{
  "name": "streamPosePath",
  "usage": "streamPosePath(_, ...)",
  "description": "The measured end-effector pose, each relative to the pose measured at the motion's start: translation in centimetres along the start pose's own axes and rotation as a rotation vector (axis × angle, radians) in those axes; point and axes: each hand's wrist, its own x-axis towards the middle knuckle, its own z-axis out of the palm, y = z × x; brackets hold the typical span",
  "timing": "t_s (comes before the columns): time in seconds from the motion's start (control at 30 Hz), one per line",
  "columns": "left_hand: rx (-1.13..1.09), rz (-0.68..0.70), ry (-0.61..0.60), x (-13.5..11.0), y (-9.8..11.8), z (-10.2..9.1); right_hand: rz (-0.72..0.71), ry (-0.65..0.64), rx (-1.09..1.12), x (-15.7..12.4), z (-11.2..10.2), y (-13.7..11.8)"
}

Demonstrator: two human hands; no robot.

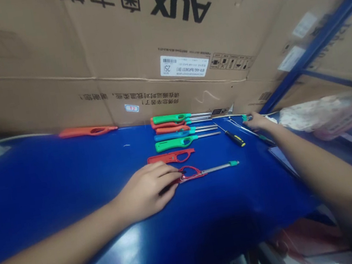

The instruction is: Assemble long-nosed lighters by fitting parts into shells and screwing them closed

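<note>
My left hand (153, 185) is closed around the handle of an opened red gas lighter (192, 171), whose metal tube points right and carries a green piece (233, 163) near its tip. Just beyond lies a separate red handle shell (170, 156). Reaching to the back right, my right hand (258, 121) has its fingers pinched at a small green part (245, 118). Below those fingers lies a thin metal tool (244, 129), perhaps tweezers. A yellow-and-black screwdriver (235, 138) rests to the left of it.
Several long lighters in green (176, 143), blue (173, 135) and orange lie in a row. An orange handle (87, 131) is at the back left of the blue tabletop (71, 177). Large cardboard boxes (112, 49) stand behind; plastic bags (305, 116) lie at right.
</note>
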Motion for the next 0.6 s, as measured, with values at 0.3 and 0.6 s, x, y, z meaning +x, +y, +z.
streamPosePath(0.3, -0.005, 0.008, -0.001, 0.0, 0.0, 0.1, -0.143, 0.131, -0.08, -0.1, 0.6, -0.1)
streamPosePath(0.6, -0.013, 0.004, 0.011, 0.1, 0.1, -0.1, -0.189, 0.224, -0.103, 1.1, -0.3, 0.8)
